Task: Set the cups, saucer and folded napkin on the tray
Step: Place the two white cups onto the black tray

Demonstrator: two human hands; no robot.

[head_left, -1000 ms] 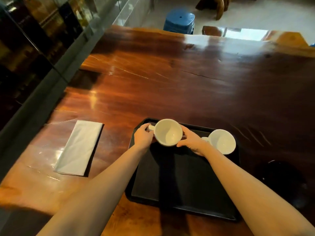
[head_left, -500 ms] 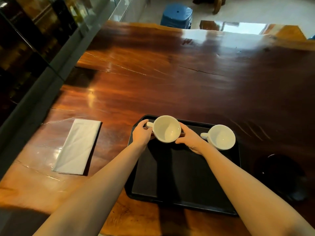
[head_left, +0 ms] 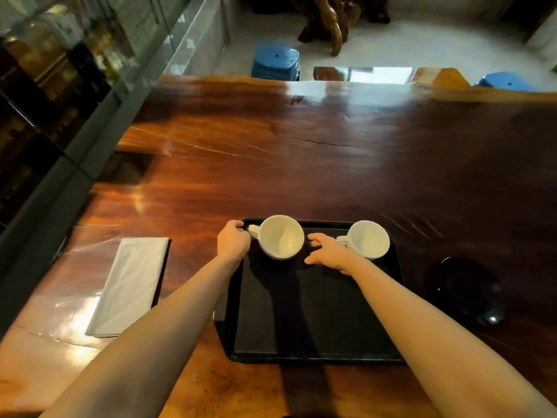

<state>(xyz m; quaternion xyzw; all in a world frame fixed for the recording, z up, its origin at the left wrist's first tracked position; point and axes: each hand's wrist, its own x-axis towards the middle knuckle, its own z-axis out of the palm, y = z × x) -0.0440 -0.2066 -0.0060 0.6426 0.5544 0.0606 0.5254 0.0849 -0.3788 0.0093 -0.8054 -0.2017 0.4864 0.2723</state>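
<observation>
Two white cups stand upright at the far end of the black tray (head_left: 316,327). The left cup (head_left: 280,236) has its handle pointing left, and my left hand (head_left: 233,242) is curled against that handle. My right hand (head_left: 327,251) hovers between the cups with its fingers spread, off the left cup and just in front of the right cup (head_left: 367,239). A folded grey napkin (head_left: 129,285) lies on the table left of the tray. A dark saucer (head_left: 467,289) rests on the table right of the tray.
The tray sits near the front edge of a long glossy wooden table (head_left: 301,146). A glass cabinet (head_left: 45,86) runs along the left side. Two blue stools (head_left: 275,63) stand beyond the far table edge.
My right hand has let go of the left cup and pulled back a little with fingers spread. The left cup now rests on the tray. The camera has tilted up.
</observation>
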